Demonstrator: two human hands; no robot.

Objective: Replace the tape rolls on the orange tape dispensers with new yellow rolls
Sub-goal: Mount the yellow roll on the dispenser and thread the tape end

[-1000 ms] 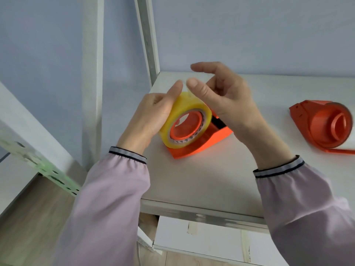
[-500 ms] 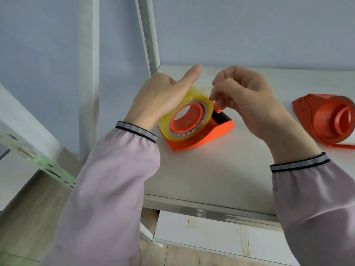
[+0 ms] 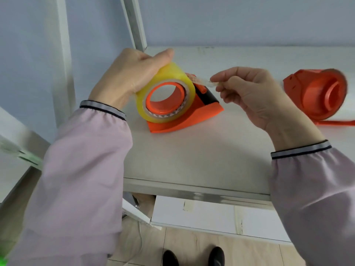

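Floor [image 3: 182, 242]: pale tiles at the bottom edge, with two dark shoe tips [image 3: 192, 256] showing.

White box [image 3: 211, 214]: under the bench, strips of tape on its front.

Sleeves: pale lilac with striped cuffs, left sleeve [image 3: 76, 179] and right sleeve [image 3: 317, 189] entering from the lower corners.

Bench [image 3: 192, 160]: off-white top with a metal front edge [image 3: 192, 192]; it carries both dispensers.

Dispenser [image 3: 184, 120]: orange, standing on the bench left of centre, its black cutter end pointing right. A yellow roll [image 3: 165, 79] sits on its orange hub, upright on edge, hub opening facing the camera.

Left hand [image 3: 130, 73]: closed over the top and far-left side of the yellow roll, thumb lying along its upper edge.

Tape end [image 3: 201, 81]: a clear, crumpled strip running from the top of the roll, above the cutter, toward the right.

Right hand [image 3: 255, 95]: raised above the bench, right of the dispenser, fingertips pinched on the free tape end; the other fingers curl in.

Second dispenser [image 3: 317, 95]: orange, lying on the bench at the right, well apart from the first, bare hub facing the camera, no roll on it; somewhat blurred.

Upright post [image 3: 134, 22]: white metal, at the bench's far-left corner.

Wall [image 3: 249, 20]: plain pale blue, behind the bench.
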